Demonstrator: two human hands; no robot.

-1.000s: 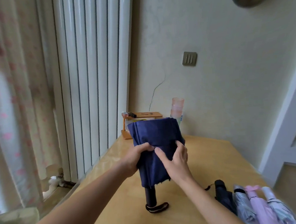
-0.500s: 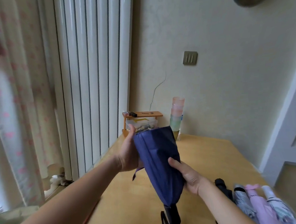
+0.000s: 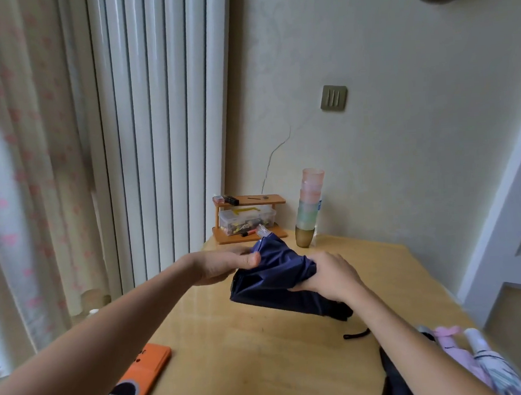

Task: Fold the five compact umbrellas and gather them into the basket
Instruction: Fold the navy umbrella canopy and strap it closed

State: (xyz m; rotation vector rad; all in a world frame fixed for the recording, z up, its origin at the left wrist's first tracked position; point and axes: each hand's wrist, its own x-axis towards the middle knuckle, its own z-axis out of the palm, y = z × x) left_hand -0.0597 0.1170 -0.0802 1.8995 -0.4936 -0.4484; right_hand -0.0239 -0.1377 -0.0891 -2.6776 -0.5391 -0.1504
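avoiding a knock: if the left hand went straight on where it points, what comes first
The left hand would first meet the dark navy fabric compact umbrella it pinches; beyond, probably the right hand, depth unclear.

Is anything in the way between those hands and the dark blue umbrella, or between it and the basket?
Nothing stands between them: the left hand and the right hand both grip the navy umbrella. The basket is not in view, so the way to it cannot be judged.

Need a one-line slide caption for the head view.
Folding step: left hand and right hand grip a navy umbrella over the table; more umbrellas lie at its near right edge.
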